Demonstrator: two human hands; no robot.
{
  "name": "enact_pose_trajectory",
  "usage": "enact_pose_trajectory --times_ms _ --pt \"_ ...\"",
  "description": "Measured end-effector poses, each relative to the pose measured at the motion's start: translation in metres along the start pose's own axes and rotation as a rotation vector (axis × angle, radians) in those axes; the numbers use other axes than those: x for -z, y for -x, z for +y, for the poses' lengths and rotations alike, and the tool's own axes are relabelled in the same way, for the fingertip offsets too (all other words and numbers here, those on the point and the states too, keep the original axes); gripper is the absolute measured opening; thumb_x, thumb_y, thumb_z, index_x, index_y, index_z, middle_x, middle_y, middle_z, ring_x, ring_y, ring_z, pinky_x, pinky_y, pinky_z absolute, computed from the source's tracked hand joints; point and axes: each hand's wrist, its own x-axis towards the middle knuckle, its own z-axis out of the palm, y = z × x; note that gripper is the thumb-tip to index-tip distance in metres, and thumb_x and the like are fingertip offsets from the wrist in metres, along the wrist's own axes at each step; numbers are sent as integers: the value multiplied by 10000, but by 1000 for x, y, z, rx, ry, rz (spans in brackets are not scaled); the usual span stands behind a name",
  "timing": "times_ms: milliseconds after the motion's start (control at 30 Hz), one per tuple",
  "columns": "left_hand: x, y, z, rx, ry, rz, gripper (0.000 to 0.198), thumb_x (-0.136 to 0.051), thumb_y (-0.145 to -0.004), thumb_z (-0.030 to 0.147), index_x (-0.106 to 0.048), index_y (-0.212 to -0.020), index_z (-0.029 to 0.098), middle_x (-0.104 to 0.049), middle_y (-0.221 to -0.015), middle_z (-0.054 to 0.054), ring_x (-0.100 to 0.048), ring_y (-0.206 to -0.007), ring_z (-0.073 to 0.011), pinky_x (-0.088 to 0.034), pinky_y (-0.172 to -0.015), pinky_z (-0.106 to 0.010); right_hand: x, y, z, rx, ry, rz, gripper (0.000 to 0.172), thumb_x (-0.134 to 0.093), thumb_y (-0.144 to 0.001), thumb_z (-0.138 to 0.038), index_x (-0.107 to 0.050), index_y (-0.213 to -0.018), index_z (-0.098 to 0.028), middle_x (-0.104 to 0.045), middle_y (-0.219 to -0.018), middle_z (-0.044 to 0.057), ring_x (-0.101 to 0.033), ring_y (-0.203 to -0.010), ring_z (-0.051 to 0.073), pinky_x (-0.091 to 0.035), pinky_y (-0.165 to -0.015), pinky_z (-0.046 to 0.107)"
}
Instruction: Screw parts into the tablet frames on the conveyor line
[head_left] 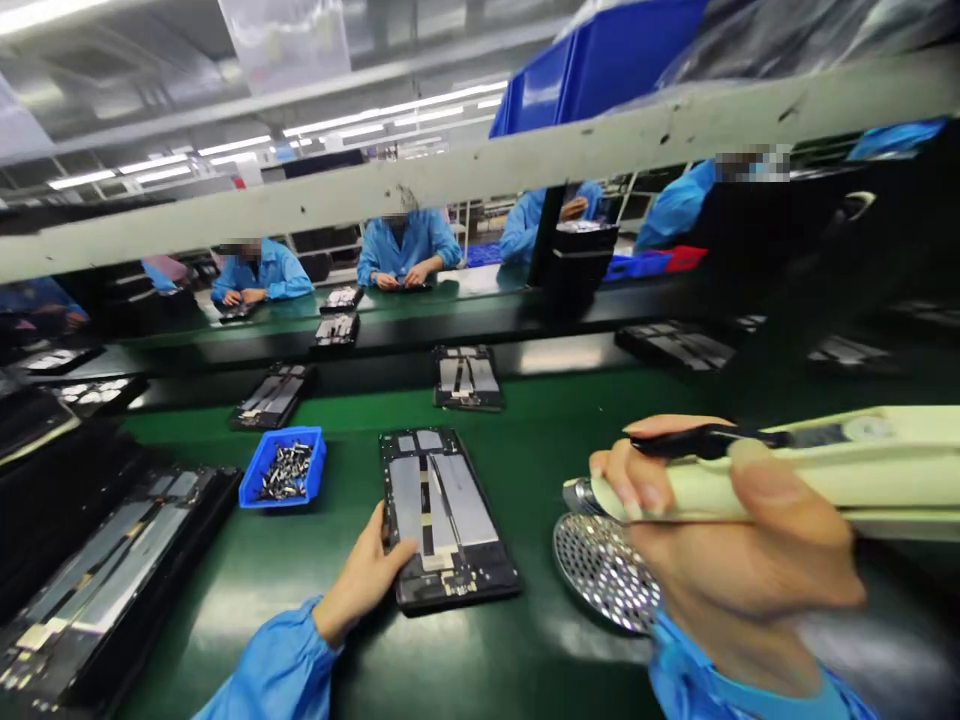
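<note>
An opened tablet chassis (442, 515) lies on the green belt (262, 590) in front of me, its grey inner plates showing. My left hand (365, 580) rests on the chassis's near left edge, fingers curled against it. My right hand (720, 545) is raised close to the camera and wrapped round a cream electric screwdriver (810, 470) that lies level, its tip pointing left. Under that hand sits a round perforated metal screw dish (604, 570).
A small blue tray (283, 468) of screws sits left of the chassis. Black trays with more chassis lie at the far left (97, 590) and further up the belt (467, 378). Several people in blue coats work across the line. A pale shelf beam (480, 170) crosses overhead.
</note>
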Motion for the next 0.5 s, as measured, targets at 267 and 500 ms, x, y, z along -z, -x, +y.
enact_pose_trajectory --times_ms 267,500 --pt "70 -3 59 48 -1051 139 391 -471 -982 441 -761 -1064 192 -796 -962 -96 -741 -910 -282 -499 -815 -320 87 13 46 -227 207 188 338 -860 -698 -485 -780 -781 -167 -488 -402 -36 -450 -376 131 -407 -432 298" --pt "184 -81 34 230 -1349 127 371 -349 -965 316 -687 -938 166 -780 -871 4 -694 -898 -190 -442 -851 -259 99 20 52 -198 221 254 447 -890 -625 -592 -705 -666 -188 -468 -380 -60 -436 -345 104 -400 -396 268"
